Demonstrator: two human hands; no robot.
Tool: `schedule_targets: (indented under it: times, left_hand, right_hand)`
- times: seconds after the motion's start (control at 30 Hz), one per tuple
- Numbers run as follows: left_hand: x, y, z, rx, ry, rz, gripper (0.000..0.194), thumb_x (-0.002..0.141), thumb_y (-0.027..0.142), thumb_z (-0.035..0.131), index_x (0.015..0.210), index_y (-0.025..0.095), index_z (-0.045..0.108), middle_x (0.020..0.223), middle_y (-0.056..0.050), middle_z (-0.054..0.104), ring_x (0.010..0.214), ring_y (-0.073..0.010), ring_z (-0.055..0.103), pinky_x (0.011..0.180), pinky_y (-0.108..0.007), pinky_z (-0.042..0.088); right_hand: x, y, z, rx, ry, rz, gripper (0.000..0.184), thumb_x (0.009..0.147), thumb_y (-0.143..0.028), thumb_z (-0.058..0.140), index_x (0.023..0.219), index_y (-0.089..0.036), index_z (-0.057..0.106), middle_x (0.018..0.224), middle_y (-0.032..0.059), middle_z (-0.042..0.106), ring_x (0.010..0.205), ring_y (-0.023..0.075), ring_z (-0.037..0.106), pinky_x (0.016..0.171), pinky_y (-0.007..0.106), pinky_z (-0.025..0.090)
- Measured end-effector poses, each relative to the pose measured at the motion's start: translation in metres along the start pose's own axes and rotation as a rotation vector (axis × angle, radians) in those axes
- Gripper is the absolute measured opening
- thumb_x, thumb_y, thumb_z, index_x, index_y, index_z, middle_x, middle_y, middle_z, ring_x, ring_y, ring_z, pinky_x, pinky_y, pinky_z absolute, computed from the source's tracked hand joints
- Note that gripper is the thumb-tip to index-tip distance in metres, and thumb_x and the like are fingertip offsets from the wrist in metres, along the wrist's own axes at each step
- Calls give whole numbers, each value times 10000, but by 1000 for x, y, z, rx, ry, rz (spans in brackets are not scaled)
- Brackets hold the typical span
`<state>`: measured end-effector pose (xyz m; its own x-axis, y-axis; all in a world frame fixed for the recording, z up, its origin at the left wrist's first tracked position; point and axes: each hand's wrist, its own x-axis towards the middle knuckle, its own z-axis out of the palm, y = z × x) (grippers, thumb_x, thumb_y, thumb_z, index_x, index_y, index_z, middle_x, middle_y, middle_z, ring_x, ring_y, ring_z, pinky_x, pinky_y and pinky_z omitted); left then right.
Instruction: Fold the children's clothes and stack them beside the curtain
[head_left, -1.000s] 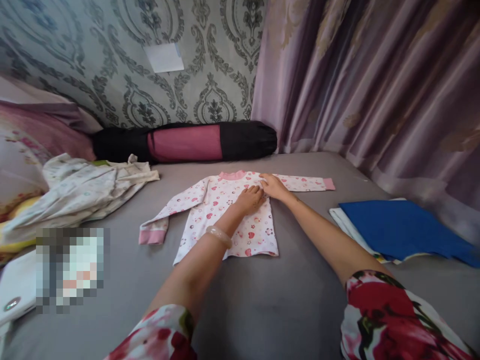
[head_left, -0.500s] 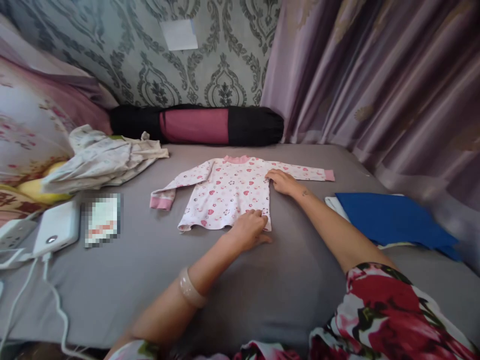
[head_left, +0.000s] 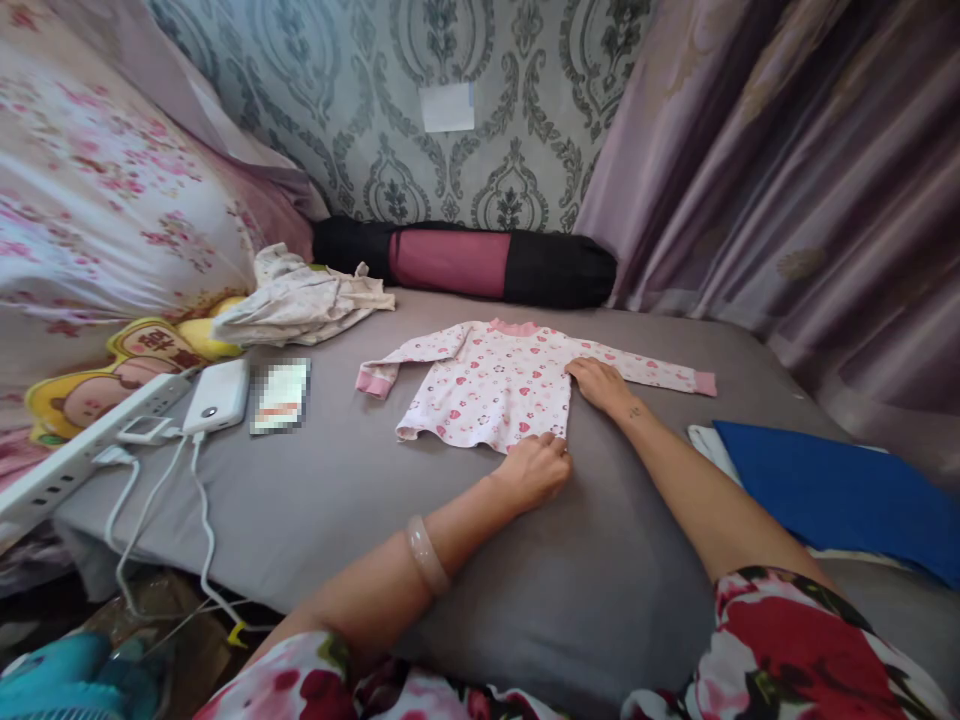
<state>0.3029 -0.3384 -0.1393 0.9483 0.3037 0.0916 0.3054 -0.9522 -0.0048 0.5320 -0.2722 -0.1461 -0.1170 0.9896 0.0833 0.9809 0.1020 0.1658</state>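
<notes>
A small white long-sleeved shirt (head_left: 495,390) with pink hearts, a pink collar and pink cuffs lies spread flat on the grey bed sheet. Its collar points away from me, and the sleeve on the left is bent. My left hand (head_left: 536,468), on the arm with a pale bangle, is closed on the near right corner of the hem. At the shirt's right side, just under the sleeve, my right hand (head_left: 600,385) pinches the edge of the cloth. Both sets of fingertips are partly hidden.
Folded blue cloth (head_left: 832,490) lies at the right. On the left are crumpled pale clothes (head_left: 300,305), a white power bank (head_left: 216,395) with cables, a power strip (head_left: 97,455) and a yellow cushion (head_left: 82,400). A black and maroon roll (head_left: 450,262) lies along the wall.
The view has turned left, so everything sits further right in it. My left hand's thumb, stuck out before, has drawn in, and its fingers have closed on the hem corner. My right hand keeps its place.
</notes>
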Motion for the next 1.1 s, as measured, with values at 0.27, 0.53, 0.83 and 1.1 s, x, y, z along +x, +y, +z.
schedule_targets:
  times: [0.27, 0.53, 0.83, 1.1]
  left_hand:
    - [13, -1, -10, -195, 114, -184, 316, 968, 292, 369, 910, 160, 650, 947, -79, 669, 894, -195, 633, 750, -295, 501]
    - [16, 10, -6, -200, 17, -166, 321, 956, 270, 376, 926, 132, 665, 971, -107, 672, 932, -225, 637, 783, -323, 513]
    - [-14, -50, -28, -493, 188, -242, 278, 946, 341, 446, 934, 189, 679, 946, -55, 706, 875, -159, 641, 765, -248, 490]
    - [-112, -212, -52, -546, 691, -1058, 271, 861, 227, 479, 983, 121, 696, 959, -72, 723, 881, -166, 641, 792, -242, 478]
  right_hand:
    - [7, 11, -6, 66, -49, -21, 333, 900, -81, 400, 1087, -212, 641, 1220, 67, 635, 1136, 218, 550, 913, 305, 420]
    - [12, 10, -10, 94, -72, 5, 359, 874, -79, 400, 1064, -218, 670, 1190, 62, 649, 1091, 210, 582, 876, 298, 447]
    - [15, 16, -5, 174, -62, 59, 371, 804, -82, 418, 994, -218, 706, 1181, 57, 664, 1098, 222, 595, 937, 330, 449]
    - [34, 35, 14, 257, -73, 69, 348, 775, -113, 434, 918, -228, 730, 1119, 73, 690, 1038, 226, 628, 947, 352, 458]
